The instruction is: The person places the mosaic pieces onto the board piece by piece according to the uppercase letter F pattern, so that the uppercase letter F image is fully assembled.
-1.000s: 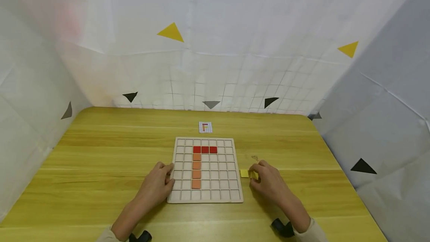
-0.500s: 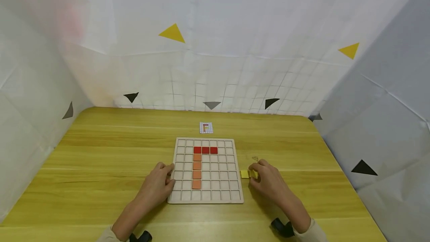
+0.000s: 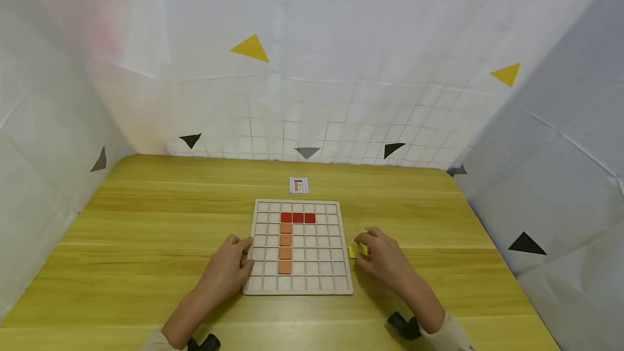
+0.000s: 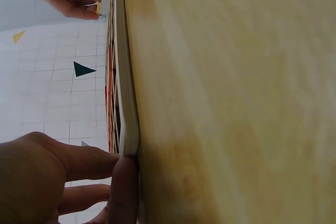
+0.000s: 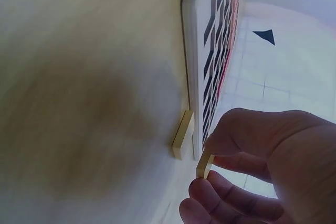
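Observation:
A pale wooden grid board (image 3: 319,284) lies flat on the table, with 3 red tiles (image 3: 298,218) in a row and several orange tiles (image 3: 285,240) in a column below the leftmost one. Against its left edge rest the thumb and fingertips of my left hand (image 3: 225,265). To the right of the board, my right hand (image 3: 388,262) pinches a yellow tile (image 5: 203,166) between thumb and fingers, tilted and off the table. Another yellow tile (image 5: 182,137) lies beside the board's right edge, close to the held one.
Behind the board lies a small card (image 3: 299,185) printed with a coloured pattern on a grid. White sheeting (image 3: 341,31) with yellow, black and grey triangles stands around the back and sides of the wooden table (image 3: 161,215).
My right hand has shifted left with the pinched yellow tile, nearer to the board and the other yellow tile. My left hand and the board have stayed in place.

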`<state>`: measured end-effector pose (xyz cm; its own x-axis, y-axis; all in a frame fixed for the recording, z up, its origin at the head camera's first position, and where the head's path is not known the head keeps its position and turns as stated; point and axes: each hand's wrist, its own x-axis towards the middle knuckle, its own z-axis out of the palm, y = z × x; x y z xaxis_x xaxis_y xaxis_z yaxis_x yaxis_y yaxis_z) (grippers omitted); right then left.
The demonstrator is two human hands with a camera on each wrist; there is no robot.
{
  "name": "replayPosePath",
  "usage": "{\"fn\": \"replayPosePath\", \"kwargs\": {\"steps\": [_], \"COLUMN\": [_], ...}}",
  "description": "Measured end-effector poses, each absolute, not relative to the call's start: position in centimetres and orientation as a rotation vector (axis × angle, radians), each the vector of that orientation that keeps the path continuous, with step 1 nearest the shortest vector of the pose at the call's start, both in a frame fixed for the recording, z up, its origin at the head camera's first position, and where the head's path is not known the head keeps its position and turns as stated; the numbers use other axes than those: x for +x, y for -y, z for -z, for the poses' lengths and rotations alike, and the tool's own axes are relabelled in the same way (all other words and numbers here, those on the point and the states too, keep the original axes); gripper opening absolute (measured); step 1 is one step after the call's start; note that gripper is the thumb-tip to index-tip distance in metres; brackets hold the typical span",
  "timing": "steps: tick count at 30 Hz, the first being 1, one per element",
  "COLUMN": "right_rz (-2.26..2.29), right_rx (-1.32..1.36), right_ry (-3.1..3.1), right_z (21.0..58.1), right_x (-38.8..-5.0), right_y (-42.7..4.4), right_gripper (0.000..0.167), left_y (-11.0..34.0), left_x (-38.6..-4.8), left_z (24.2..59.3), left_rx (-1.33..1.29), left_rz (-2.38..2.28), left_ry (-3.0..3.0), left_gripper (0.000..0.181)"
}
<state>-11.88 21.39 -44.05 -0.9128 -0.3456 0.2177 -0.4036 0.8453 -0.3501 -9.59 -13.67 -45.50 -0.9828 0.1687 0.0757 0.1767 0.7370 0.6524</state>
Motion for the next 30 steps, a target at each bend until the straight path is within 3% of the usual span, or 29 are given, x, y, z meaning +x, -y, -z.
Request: {"fn": "replayPosePath", "kwargs": {"steps": [30], "right_rz": [-0.625], "right_rx": [0.668], "right_ry": [2.847], "right_z": [44.2], "right_x": [-12.4], "right_y": [-19.3], "right_gripper": [0.023], "left_y": [13.7], "left_x": [-9.7], "left_z": [45.5], "left_rx": [-0.278], "left_rz": [1.099], "left_ry": [2.919], "left_gripper": [0.049]}}
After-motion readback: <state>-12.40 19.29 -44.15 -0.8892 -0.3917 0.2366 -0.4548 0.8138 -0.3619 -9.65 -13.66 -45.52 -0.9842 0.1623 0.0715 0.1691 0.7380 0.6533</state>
